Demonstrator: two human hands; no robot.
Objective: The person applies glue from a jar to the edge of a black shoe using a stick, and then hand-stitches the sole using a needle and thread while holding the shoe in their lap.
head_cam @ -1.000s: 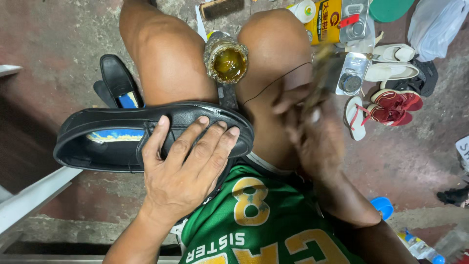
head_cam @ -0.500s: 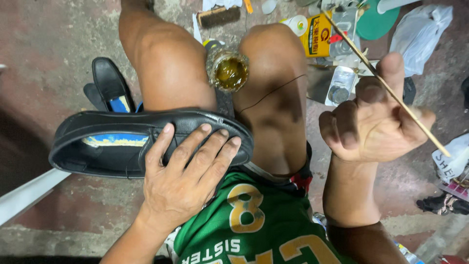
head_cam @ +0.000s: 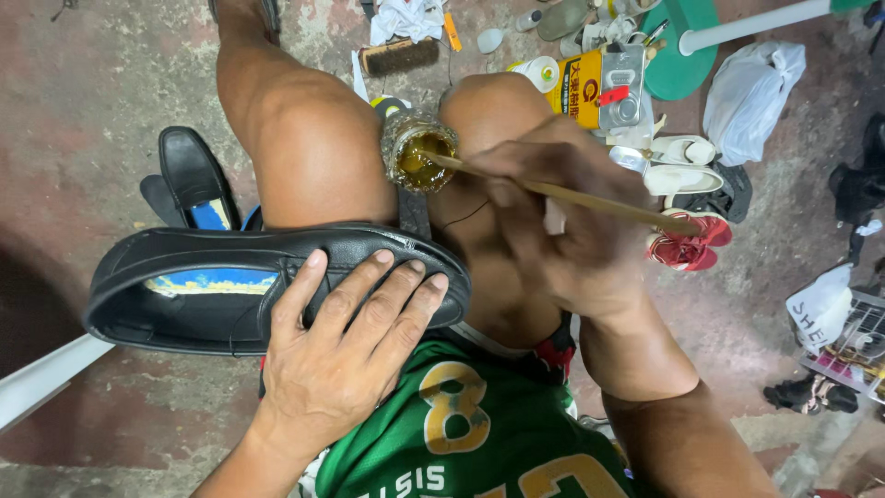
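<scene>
A black loafer with a blue insole lies sideways across my lap. My left hand lies flat over its toe end and holds it down. My right hand grips a thin wooden stick. The stick's tip dips into a small glass jar of amber glue wedged between my knees. My bare knees and a green jersey fill the middle of the view.
A second black shoe stands on the floor at the left. At the upper right lie a yellow tin, a brush, white and red sandals, a white plastic bag and a green stand base.
My right hand, raised with the stick half a second ago, has come down and left, putting the stick's tip into the glue jar. The left hand stays on the shoe.
</scene>
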